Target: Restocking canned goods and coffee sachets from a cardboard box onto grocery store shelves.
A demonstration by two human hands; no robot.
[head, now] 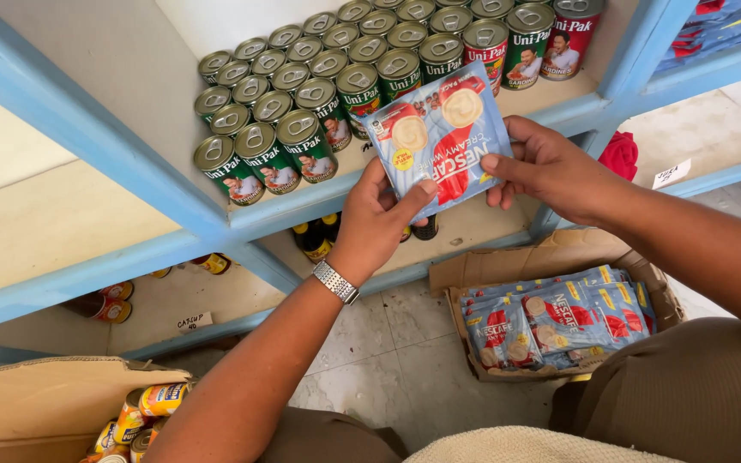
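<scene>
light blue shelf unit (319, 199) has rows of green-labelled cans (306, 141) up top with one red-labelled can (569, 36) at the far end, dark bottles (315, 237) on the shelf below, and on the tiled floor (396, 360) sits an open cardboard box (551, 257) of blue sachets (559, 321).

a sachet pack (439, 137) is held between the left hand (376, 225) and the right hand (551, 171), in front of the shelf (302, 201) edge, with rows of cans (319, 86) standing on that shelf behind and to the left of it. below the right hand, an open carton (473, 274) on the floor (388, 351) holds more sachets (559, 321), and bottles (315, 238) stand on the lower shelf behind the left hand. at lower left another carton (45, 403) has tins (143, 411) at its right edge.
</scene>
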